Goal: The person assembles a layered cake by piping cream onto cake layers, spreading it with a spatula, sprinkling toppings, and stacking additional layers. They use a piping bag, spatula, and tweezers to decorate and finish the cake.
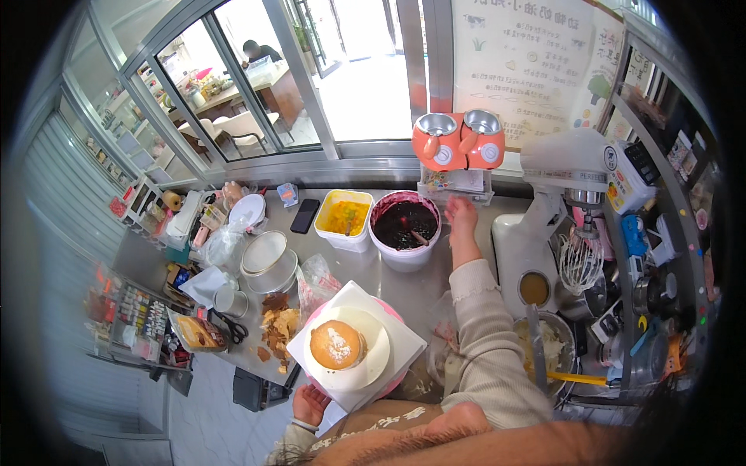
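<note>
- Head view: cake (336, 345) on white board (406, 339), counter's (400, 287) near edge, probably for easy reach.
- Left hand (311, 405) at the board's edge; cannot tell its grip.
- Right hand (464, 227) loosely bent, seemingly empty, beside jam tub (404, 259).

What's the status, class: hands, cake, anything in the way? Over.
Left hand at square white board's near-left edge, contact unclear. Right hand beside purple filling tub. Golden sponge cake on round white disc, white patch on top. Nearby: brown scraps, left of board.
</note>
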`<state>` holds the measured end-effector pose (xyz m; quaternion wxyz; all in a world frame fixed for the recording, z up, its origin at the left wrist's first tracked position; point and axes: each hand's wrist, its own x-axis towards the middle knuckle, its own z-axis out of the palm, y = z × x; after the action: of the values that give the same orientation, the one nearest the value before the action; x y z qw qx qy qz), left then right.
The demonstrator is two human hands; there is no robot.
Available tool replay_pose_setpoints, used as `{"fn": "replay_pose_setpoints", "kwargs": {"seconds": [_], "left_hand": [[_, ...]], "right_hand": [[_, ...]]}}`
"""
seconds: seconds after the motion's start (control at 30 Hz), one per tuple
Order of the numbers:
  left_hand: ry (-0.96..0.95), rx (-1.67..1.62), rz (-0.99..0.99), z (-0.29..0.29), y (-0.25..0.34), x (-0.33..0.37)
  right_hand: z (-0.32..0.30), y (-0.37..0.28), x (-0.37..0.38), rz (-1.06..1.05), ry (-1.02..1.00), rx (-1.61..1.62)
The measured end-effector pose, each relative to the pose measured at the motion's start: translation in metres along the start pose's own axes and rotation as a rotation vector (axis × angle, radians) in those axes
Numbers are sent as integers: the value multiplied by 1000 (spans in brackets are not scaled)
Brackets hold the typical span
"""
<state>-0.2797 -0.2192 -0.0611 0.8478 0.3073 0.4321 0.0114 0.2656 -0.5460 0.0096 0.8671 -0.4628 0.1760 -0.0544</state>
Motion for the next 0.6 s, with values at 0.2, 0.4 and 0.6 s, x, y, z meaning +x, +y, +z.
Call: {"fn": "replay_pose_setpoints", "kwargs": {"seconds": [0.2,0.4,0.6], "left_hand": [[-36,-1,-6,6,1,-5],[-38,10,4,8,-6,-9],[-14,-11,-22,10,-10,-12]], "right_hand": [[-10,-85,-26,-977,25,-1283],[13,-130,-8,-670,-376,-2154],[20,-134,2,-494,-416,-2084]]}}
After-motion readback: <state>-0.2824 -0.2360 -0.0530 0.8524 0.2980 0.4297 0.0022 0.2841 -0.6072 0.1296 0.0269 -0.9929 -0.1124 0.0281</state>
